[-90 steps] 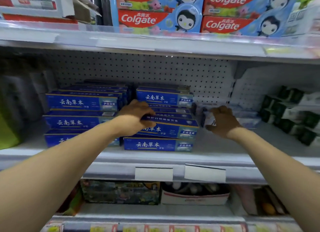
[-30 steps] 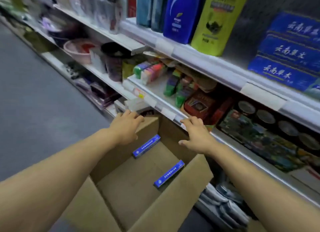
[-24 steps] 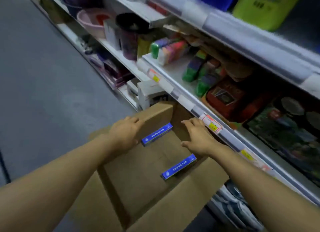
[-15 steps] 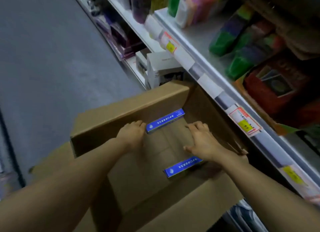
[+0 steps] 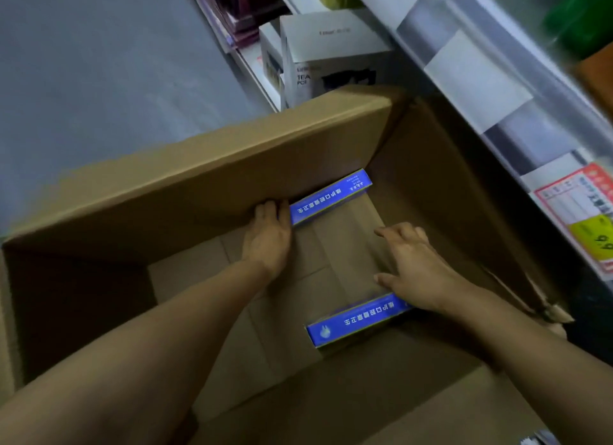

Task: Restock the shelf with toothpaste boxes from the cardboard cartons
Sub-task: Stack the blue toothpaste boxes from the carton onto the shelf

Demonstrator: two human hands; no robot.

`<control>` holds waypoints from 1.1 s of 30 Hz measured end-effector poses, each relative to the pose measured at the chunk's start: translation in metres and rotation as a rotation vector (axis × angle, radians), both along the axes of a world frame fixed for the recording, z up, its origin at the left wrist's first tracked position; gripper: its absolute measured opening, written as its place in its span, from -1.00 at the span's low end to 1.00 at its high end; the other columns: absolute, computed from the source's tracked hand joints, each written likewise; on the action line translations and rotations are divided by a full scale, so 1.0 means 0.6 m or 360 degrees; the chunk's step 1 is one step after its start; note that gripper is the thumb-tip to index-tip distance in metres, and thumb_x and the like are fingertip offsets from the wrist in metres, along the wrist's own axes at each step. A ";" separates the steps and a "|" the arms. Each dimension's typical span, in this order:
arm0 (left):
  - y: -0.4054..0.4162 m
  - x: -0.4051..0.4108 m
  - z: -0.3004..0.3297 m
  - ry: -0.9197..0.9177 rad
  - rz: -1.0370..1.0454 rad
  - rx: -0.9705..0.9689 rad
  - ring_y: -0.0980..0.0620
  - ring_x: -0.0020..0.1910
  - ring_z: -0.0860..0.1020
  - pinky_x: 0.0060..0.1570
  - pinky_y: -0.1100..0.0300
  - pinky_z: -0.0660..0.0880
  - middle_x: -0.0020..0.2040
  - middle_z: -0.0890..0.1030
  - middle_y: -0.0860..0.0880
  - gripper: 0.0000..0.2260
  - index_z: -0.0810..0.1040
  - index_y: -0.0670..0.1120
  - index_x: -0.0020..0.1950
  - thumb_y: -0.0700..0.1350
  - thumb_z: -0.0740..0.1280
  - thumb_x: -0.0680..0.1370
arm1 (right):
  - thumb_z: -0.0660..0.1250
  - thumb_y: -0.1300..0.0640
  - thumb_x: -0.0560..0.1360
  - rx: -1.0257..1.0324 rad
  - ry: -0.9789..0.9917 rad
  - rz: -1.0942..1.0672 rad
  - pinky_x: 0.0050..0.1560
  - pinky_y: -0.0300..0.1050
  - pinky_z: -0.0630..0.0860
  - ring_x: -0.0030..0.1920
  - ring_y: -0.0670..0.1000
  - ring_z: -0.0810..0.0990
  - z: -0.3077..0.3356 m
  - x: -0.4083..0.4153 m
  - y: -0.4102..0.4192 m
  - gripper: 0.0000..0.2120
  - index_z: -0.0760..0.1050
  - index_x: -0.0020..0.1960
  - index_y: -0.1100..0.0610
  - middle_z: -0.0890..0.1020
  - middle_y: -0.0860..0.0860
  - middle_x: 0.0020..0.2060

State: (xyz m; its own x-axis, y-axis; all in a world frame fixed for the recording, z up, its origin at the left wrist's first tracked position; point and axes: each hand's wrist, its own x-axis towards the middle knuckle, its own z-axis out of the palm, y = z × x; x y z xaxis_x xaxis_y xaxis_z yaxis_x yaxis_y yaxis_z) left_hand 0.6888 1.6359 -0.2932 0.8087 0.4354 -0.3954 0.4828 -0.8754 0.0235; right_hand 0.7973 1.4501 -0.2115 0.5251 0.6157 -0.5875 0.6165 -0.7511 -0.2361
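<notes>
A large open cardboard carton (image 5: pixel 212 179) stands on the floor below me. Two blue toothpaste boxes lie on its bottom. The far box (image 5: pixel 331 196) rests against the far wall of the carton. My left hand (image 5: pixel 268 237) reaches down with straight fingers, its fingertips touching that box's left end. The near box (image 5: pixel 356 320) lies toward me. My right hand (image 5: pixel 416 268) hovers with spread fingers just above its right end, and its wrist hides that end. Neither hand holds a box.
A shelf edge (image 5: pixel 491 89) with price labels runs along the right, close to the carton. White tea pot boxes (image 5: pixel 328 53) stand on the lowest shelf behind the carton. Grey floor (image 5: pixel 99 63) lies to the left.
I turned from the shelf and bent over the carton. Both hands have dropped from the rim deep inside; the left has reached the far box, the right is over the near one.
</notes>
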 end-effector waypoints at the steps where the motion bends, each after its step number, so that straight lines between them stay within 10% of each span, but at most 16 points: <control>1: -0.002 0.005 -0.005 -0.0024 -0.0008 0.0023 -0.23 0.27 0.29 0.10 -0.01 0.36 0.33 0.26 -0.25 -0.50 0.12 -0.23 0.48 -0.22 0.16 0.56 | 0.38 -0.01 0.45 -0.0003 0.0000 -0.0009 0.35 -0.06 0.27 0.35 0.06 0.19 -0.004 0.003 -0.003 -0.28 0.10 0.49 0.05 0.22 0.04 0.36; 7: 0.003 0.008 -0.023 0.0005 0.0179 -0.0166 -0.19 0.20 0.44 0.04 0.01 0.40 0.26 0.41 -0.20 -0.61 0.22 -0.17 0.40 -0.20 0.17 0.58 | 0.37 -0.01 0.46 0.0010 0.0026 -0.0029 0.34 -0.05 0.27 0.35 0.07 0.19 -0.017 0.006 -0.015 -0.30 0.11 0.48 0.07 0.23 0.06 0.34; 16: 0.003 -0.086 -0.014 -0.0114 0.1133 -0.1640 0.15 -0.40 0.56 -0.30 0.28 0.50 -0.20 0.60 -0.12 -0.87 0.48 -0.13 -0.09 -0.29 0.39 0.48 | 0.34 0.00 0.49 0.0077 0.0126 -0.0140 0.33 -0.08 0.24 0.38 0.10 0.22 -0.018 -0.012 0.010 -0.35 0.14 0.47 0.10 0.27 0.10 0.36; 20: -0.014 -0.099 0.003 -0.0058 0.1360 -0.2187 0.19 -0.44 0.60 -0.37 0.36 0.52 -0.39 0.64 -0.01 -0.96 0.50 -0.12 -0.07 -0.25 0.29 0.55 | 0.34 -0.01 0.50 0.0151 0.0410 -0.0708 0.29 -0.09 0.33 0.35 0.11 0.37 -0.046 -0.028 0.045 -0.34 0.13 0.47 0.13 0.37 0.11 0.36; 30: -0.027 -0.098 0.022 0.0058 0.1098 -0.2330 0.20 -0.29 0.62 -0.27 0.35 0.49 -0.09 0.63 -0.06 -0.86 0.48 -0.08 0.12 -0.09 0.24 0.59 | 0.14 0.09 0.62 0.0504 0.1066 -0.1880 -0.36 -0.23 0.45 -0.32 -0.03 0.53 -0.106 -0.079 0.115 -0.83 0.44 -0.02 0.15 0.59 0.08 -0.18; 33: -0.029 -0.097 0.032 0.0013 0.0892 -0.2216 0.14 -0.15 0.56 -0.15 0.34 0.45 -0.02 0.61 -0.06 -0.76 0.50 -0.11 0.20 -0.07 0.29 0.56 | 0.19 0.14 0.60 0.0560 0.0862 -0.1910 -0.05 0.05 0.58 -0.16 0.15 0.62 -0.104 -0.072 0.112 -0.79 0.48 0.08 0.27 0.62 0.18 -0.03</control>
